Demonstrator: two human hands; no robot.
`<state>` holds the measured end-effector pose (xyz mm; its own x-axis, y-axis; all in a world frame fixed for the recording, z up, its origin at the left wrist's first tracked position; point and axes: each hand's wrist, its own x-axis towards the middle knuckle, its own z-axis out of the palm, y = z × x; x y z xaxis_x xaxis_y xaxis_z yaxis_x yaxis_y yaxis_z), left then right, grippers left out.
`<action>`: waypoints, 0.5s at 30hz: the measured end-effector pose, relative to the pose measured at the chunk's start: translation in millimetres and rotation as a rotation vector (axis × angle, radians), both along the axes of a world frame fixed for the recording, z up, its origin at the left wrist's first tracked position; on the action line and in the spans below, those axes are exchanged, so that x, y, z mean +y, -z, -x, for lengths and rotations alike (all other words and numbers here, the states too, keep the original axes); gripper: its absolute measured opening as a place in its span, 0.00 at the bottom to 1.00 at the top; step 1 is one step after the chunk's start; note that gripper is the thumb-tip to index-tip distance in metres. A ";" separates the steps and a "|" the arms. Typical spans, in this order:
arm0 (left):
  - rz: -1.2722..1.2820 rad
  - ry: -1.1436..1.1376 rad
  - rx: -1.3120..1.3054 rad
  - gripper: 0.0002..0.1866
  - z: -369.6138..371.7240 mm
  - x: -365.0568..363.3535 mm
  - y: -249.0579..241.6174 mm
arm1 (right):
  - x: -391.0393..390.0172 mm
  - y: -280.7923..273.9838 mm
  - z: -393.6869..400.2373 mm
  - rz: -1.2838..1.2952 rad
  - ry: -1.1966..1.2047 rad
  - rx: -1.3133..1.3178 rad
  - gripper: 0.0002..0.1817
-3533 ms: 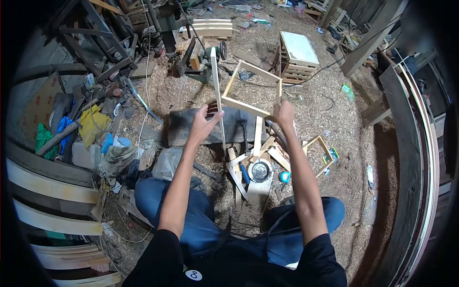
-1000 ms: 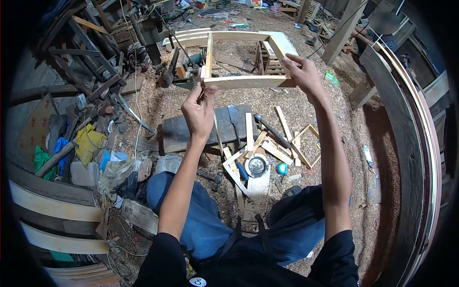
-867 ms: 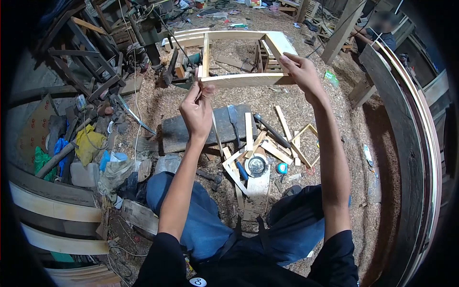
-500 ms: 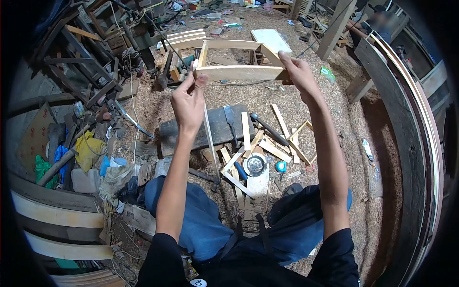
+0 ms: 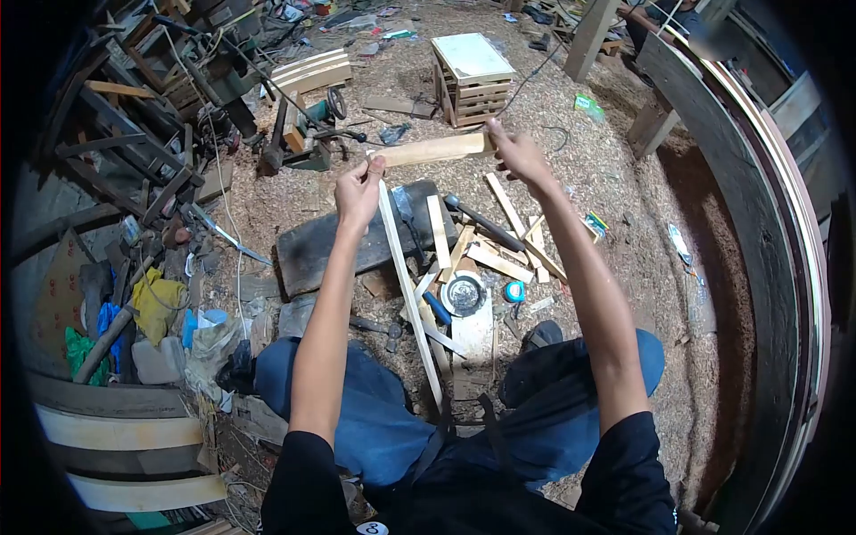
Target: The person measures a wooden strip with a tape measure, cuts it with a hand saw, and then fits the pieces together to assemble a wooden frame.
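Raised in front of me is a pale wooden frame, turned so that mainly one flat side shows. My left hand grips its left corner between thumb and fingers. At the other end, my right hand is closed around the right corner. A long thin wooden strip runs from the left corner down toward my lap. Below lie a dark board with a chisel-like tool, a hammer, several loose wood strips, a round dish and a blue tape measure.
A slatted wooden crate with a white top stands ahead. A long heavy beam borders the right, near another person. Scrap wood and bags, including a yellow one, crowd the left. Wood shavings cover the floor.
Both hands have tilted the frame from an open four-sided view to nearly edge-on. The long strip swings with it, its lower end nearer my lap. My view has shifted slightly.
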<state>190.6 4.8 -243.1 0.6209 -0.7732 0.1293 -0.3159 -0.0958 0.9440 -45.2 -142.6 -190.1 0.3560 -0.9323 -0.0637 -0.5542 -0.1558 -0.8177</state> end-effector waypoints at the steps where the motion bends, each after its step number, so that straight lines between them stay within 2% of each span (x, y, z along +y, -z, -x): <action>1: -0.023 0.044 0.070 0.24 -0.3 -5.7 13.8 | -5.3 17.3 1.2 0.028 0.043 0.059 0.43; 2: -0.047 0.089 0.142 0.24 -0.6 -12.8 27.5 | -11.0 34.6 4.0 0.056 0.088 0.121 0.43; 4: -0.055 0.099 0.137 0.23 10.6 -21.7 40.9 | -12.0 57.1 12.2 -0.107 0.092 -0.028 0.43; 6: -0.042 0.110 0.084 0.22 20.6 -34.1 58.1 | -16.8 74.9 25.4 -0.191 0.145 -0.046 0.43; 10: -0.103 0.149 -0.037 0.22 51.0 -71.5 78.5 | -29.9 116.4 54.7 -0.228 0.340 -0.068 0.44; 12: -0.173 0.197 -0.023 0.21 61.0 -98.1 101.3 | -45.5 145.3 76.8 -0.126 0.396 -0.093 0.44; 14: -0.285 0.185 0.059 0.21 72.5 -126.3 126.1 | -55.4 150.2 101.7 -0.363 0.372 -0.177 0.44; 15: -0.278 0.185 0.047 0.22 79.8 -136.1 133.1 | -68.2 175.4 112.3 -0.359 0.407 -0.228 0.44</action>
